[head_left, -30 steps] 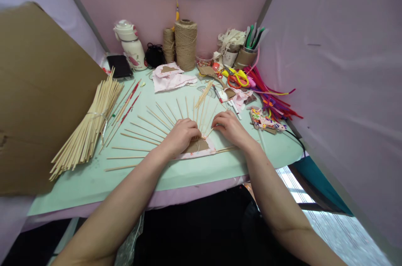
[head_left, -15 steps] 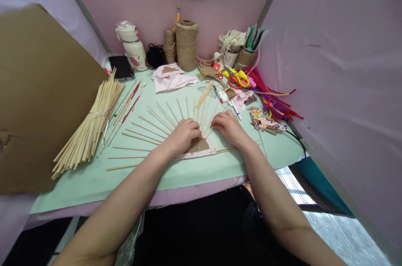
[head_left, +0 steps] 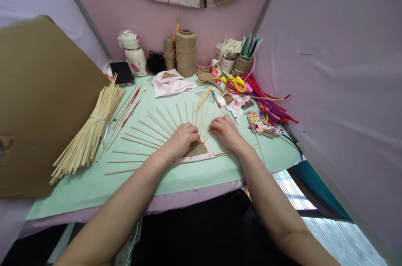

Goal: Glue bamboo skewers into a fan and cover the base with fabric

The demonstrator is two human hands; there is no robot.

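Thin sticks (head_left: pixel 140 143) fan out across a pale green table (head_left: pixel 185 176).
The left hand (head_left: pixel 182 138) curls over the cardboard piece (head_left: pixel 194 150) at the fan's base, its hidden fingertips leaving the grip untold; at right, the right hand (head_left: pixel 225 130) appears to pinch one slanting stick (head_left: pixel 207 135). Good work likely means holding the cardboard flat and spacing that stick evenly.

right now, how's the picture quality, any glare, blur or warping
In the head view, soft light on the green tabletop; same view, pale glare on the floor, lower right; cardboard blurry at its top edge; left hand and right hand fairly clear; forearms look stretched.
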